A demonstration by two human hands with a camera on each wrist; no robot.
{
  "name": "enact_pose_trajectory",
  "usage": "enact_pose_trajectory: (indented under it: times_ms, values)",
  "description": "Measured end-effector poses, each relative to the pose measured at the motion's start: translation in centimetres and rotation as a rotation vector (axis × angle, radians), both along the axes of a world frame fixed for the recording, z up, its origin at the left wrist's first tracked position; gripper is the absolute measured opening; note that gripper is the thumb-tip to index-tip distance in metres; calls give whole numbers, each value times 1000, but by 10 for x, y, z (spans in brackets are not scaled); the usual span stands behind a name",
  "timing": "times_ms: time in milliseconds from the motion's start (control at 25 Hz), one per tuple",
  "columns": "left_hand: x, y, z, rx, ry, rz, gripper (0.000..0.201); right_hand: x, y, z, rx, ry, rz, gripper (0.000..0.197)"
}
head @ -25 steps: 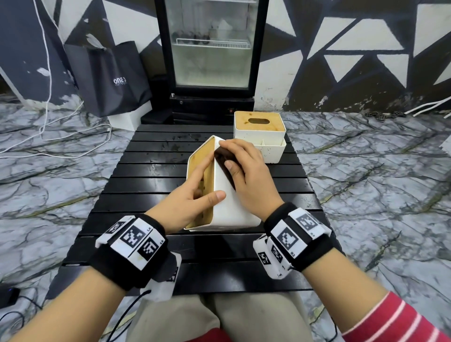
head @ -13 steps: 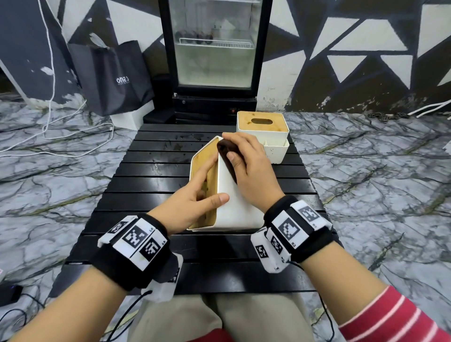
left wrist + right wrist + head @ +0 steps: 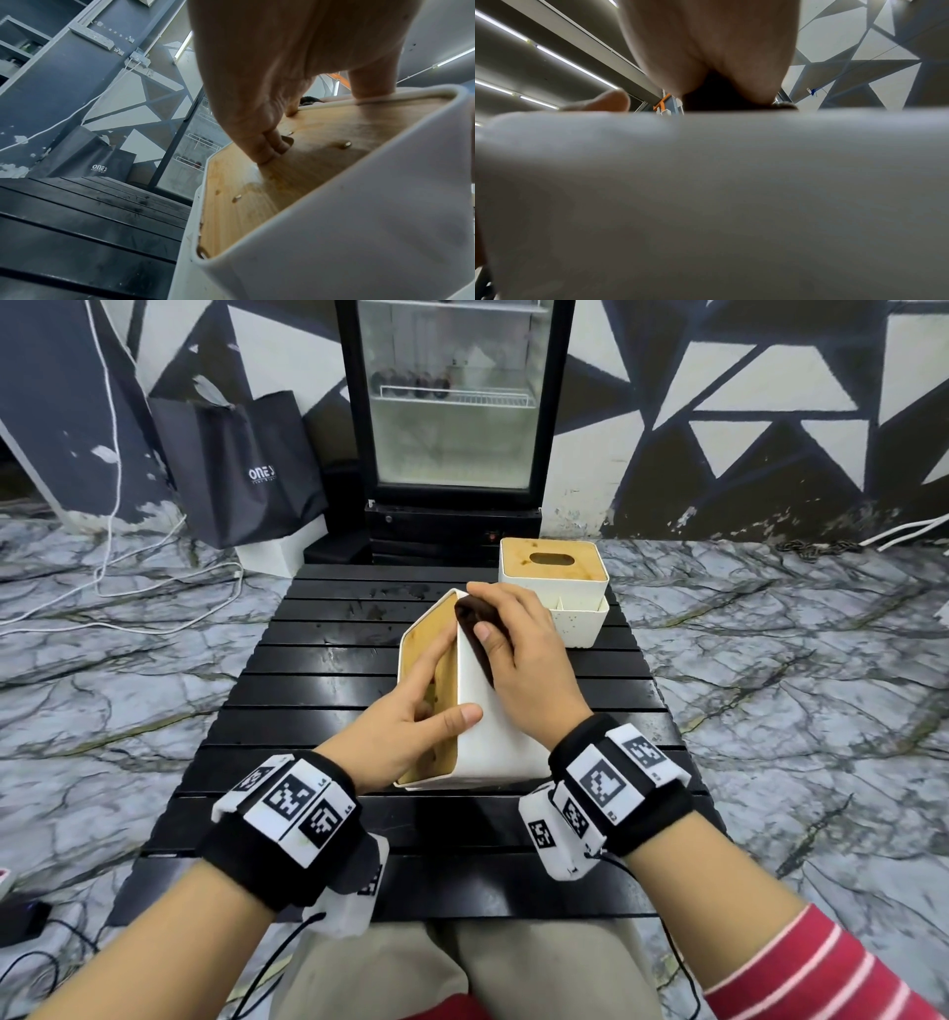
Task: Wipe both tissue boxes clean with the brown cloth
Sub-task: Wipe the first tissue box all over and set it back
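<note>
Since our right hand (image 3: pixel 518 654) sat flat over the brown cloth (image 3: pixel 475 629), we could only see a dark strip of it poking out by the thumb, so its shape and size were anyone's guess. From the right wrist view it was pretty useless: a blurry white wall of the near tissue box (image 3: pixel 706 203) filled most of it, with a dark patch of cloth tucked under the palm. That box (image 3: pixel 493 726) was tipped on its side on the black slatted bench (image 3: pixel 318 660), wooden lid facing left, and the cloth was pressed against its upward white side near the far top corner, fingers fairly straight over it. Our left hand (image 3: pixel 405 731) gripped the box at the near end, thumb on the white side, fingers spread on the wooden lid, a couple of fingertips (image 3: pixel 272 146) dipping into the slot. We saw the second tissue box (image 3: pixel 554 572) upright just behind our right hand, its lower front corner hidden by our fingers.
</note>
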State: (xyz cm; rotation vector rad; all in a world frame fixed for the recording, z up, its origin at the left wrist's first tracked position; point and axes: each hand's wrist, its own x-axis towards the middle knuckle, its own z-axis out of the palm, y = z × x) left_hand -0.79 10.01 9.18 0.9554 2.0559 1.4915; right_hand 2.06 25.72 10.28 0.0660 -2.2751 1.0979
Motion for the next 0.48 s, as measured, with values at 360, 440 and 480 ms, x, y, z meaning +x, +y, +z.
enact_pose_trajectory:
  times_ms: [360,440,480]
  values:
    - [-11,0,-2,75,-42,-13,85,20,-13,-16,33,-9,17,39]
    - [-11,0,-2,102,-53,-34,89,26,-15,-19,24,-23,26,39]
    - [-11,0,-1,112,-61,-43,87,29,-16,-20,18,-27,30,39]
